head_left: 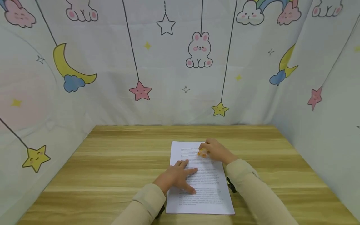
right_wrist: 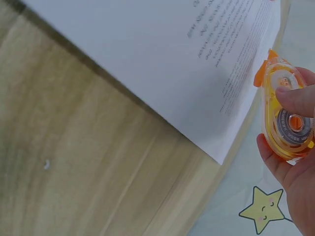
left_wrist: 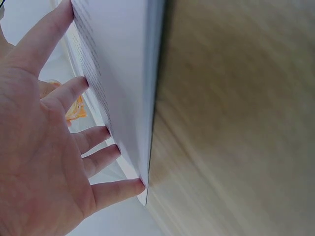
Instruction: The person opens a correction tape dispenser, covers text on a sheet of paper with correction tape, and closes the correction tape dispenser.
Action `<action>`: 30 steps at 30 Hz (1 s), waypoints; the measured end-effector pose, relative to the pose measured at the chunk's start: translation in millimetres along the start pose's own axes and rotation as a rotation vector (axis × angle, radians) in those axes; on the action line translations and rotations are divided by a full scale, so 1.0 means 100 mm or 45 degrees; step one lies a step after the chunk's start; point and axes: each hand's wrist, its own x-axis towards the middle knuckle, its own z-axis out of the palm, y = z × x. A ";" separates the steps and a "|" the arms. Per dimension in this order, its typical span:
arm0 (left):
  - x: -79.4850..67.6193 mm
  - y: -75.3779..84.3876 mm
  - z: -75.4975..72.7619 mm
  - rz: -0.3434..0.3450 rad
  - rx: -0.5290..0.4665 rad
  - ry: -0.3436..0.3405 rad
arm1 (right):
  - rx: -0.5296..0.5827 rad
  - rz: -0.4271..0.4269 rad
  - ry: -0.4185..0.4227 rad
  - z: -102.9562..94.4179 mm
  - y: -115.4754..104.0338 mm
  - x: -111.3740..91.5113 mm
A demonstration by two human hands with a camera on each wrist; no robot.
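A stack of printed paper [head_left: 205,200] lies on the wooden table, its text facing up. My left hand [head_left: 178,176] rests on the left part of the sheet with fingers spread; in the left wrist view the fingertips [left_wrist: 132,187] touch the page. Near the top of the page my right hand [head_left: 216,150] grips an orange, see-through correction tape [right_wrist: 288,110] between thumb and fingers. Its orange tip [right_wrist: 260,73] points toward the paper in the right wrist view. Whether the tip touches the page cannot be told.
The wooden table [head_left: 118,168] extends on both sides of the paper. Behind it hangs a white curtain [head_left: 168,68] printed with stars, moons and rabbits, and similar cloth closes in the left and right sides.
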 end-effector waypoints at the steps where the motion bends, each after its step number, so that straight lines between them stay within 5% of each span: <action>1: 0.00 0.00 0.00 -0.001 0.004 0.002 | 0.001 0.002 -0.004 -0.01 -0.01 0.01; 12: 0.00 0.03 0.00 0.001 0.012 -0.005 | 0.041 0.199 -0.202 -0.04 -0.08 0.03; 22: -0.03 0.06 -0.02 -0.002 -0.003 0.004 | 0.053 0.277 -0.266 -0.05 -0.11 0.03; 30: -0.04 0.08 0.00 -0.007 -0.032 0.006 | -0.068 0.252 -0.335 -0.04 -0.13 0.04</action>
